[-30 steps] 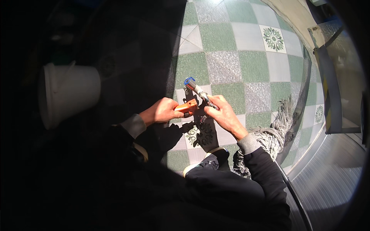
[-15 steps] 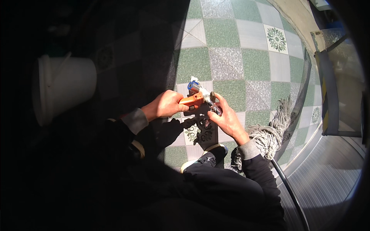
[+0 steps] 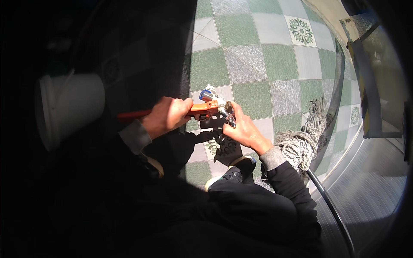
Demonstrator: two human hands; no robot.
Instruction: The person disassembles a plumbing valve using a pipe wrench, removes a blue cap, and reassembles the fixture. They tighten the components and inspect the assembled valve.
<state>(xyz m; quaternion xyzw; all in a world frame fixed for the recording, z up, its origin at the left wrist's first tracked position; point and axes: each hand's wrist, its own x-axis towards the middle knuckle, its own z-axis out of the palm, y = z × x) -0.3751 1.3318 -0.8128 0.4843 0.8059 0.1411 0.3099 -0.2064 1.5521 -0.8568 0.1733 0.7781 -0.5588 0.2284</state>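
Note:
My left hand (image 3: 165, 114) grips an orange wrench (image 3: 199, 108), whose handle sticks out left into the shade. The wrench's head meets a chrome tap fitting (image 3: 224, 112) with a blue-rimmed end and white material on it; whether the jaws close round it I cannot tell. My right hand (image 3: 244, 133) holds this fitting by its lower part, fingers curled round it.
A white bucket (image 3: 75, 107) is in shade at left. A grey string mop (image 3: 299, 148) with a dark pole lies at right beside a ribbed metal surface (image 3: 361, 193). A grey-strapped panel (image 3: 376, 86) edges the checked tile floor (image 3: 245, 99). My shoes show below my hands.
My left hand has shifted left and up, showing more of the wrench handle. The wrench's head now meets the fitting. My right hand has moved slightly left.

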